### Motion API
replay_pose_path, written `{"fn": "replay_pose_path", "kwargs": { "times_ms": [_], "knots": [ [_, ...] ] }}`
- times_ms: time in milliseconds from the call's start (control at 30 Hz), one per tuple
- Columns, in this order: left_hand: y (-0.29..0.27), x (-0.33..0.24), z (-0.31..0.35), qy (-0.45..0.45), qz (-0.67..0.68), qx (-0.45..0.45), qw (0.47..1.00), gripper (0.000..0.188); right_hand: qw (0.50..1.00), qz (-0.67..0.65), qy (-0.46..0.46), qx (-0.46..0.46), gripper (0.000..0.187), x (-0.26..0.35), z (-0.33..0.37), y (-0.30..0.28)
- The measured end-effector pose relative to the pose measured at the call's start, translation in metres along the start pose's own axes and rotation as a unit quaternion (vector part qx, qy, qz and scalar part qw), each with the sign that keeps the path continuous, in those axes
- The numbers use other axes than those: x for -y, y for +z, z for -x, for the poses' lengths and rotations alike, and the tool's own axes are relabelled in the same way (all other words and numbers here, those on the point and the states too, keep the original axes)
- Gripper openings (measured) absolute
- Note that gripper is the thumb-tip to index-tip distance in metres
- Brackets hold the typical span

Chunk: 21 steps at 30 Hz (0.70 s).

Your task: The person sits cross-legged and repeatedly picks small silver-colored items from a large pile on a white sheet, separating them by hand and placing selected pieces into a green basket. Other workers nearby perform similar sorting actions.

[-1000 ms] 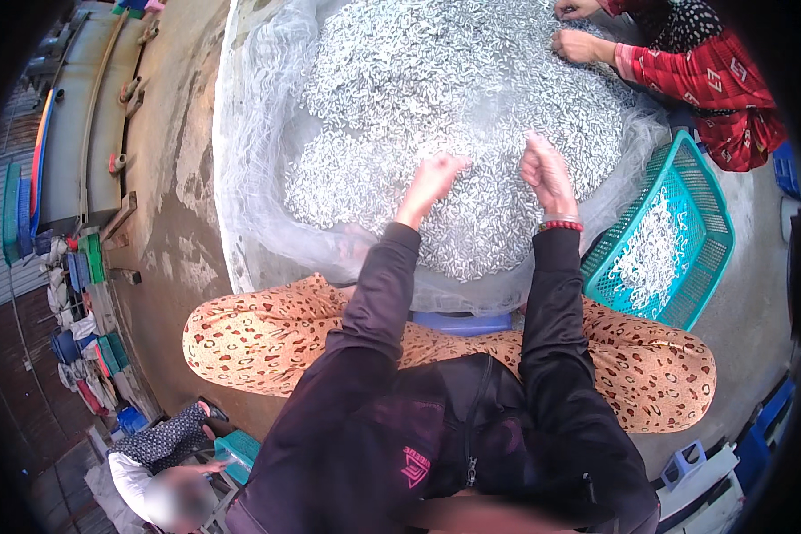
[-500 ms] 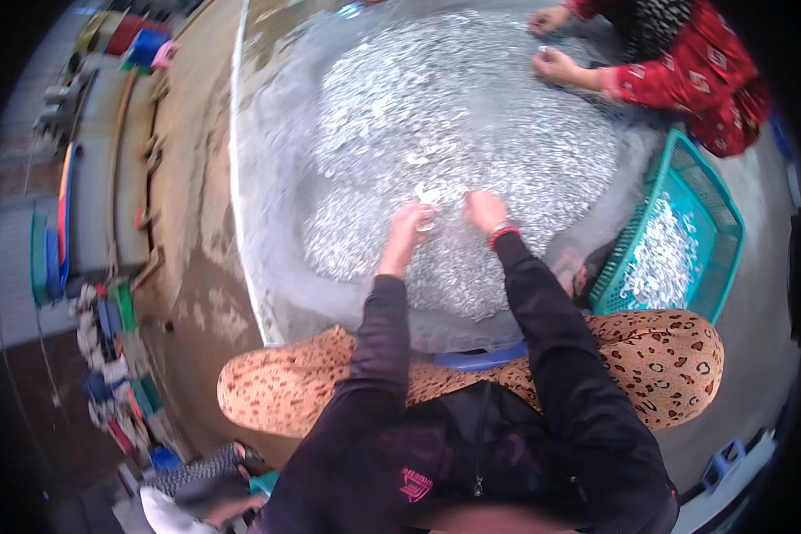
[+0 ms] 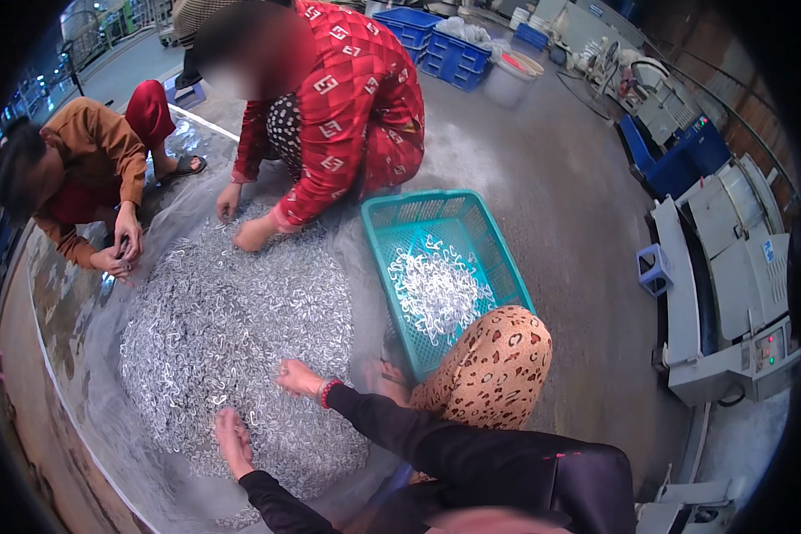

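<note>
A wide pile of small silvery metal hooks (image 3: 240,329), bent like an S, lies on clear plastic sheeting in front of me. Low over its near part is my left hand (image 3: 233,438), fingers loosely extended, a few brighter hooks close to the fingertips. Further right, my right hand (image 3: 300,378), a red band at its wrist, rests at the pile with fingers bent together. Whatever is between those fingers is too small to make out. To the right of the pile, a teal plastic basket (image 3: 498,240) holds a heap of similar, whiter hooks (image 3: 440,289).
A person in a red patterned top (image 3: 356,107) crouches across the pile, both hands on it. Another in an orange-brown top (image 3: 98,142) works at its far left edge. Blue crates (image 3: 454,58), a white bucket (image 3: 510,80) and grey machines (image 3: 730,294) stand beyond.
My view has swung to the right, bringing the whole basket, the machines and a second co-worker into sight. Both my hands remain at the pile; the left fingers look looser.
</note>
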<state>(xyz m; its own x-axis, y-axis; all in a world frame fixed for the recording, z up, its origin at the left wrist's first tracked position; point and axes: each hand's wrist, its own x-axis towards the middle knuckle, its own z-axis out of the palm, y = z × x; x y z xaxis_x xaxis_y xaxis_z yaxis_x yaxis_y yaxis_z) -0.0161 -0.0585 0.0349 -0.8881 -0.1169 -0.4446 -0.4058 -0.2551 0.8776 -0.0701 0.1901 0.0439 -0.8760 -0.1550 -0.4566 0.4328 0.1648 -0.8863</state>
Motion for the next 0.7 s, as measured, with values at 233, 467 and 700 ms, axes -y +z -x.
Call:
{"fn": "replay_pose_path", "kwargs": {
  "times_ms": [233,467,700],
  "knots": [
    [0.033,0.056,0.009,0.111,-0.551,-0.152,0.813,0.025,0.897,-0.389,0.106,0.179,0.04,0.015,0.017,-0.004],
    [0.042,0.01,0.018,-0.027,-0.117,-0.015,0.993,0.017,0.993,0.032,0.044,0.108,0.033,0.009,0.013,-0.005],
    [0.055,-0.043,0.035,0.032,-0.216,0.017,0.976,0.014,0.972,-0.176,0.036,0.149,0.015,0.006,0.024,-0.003]
  ]
}}
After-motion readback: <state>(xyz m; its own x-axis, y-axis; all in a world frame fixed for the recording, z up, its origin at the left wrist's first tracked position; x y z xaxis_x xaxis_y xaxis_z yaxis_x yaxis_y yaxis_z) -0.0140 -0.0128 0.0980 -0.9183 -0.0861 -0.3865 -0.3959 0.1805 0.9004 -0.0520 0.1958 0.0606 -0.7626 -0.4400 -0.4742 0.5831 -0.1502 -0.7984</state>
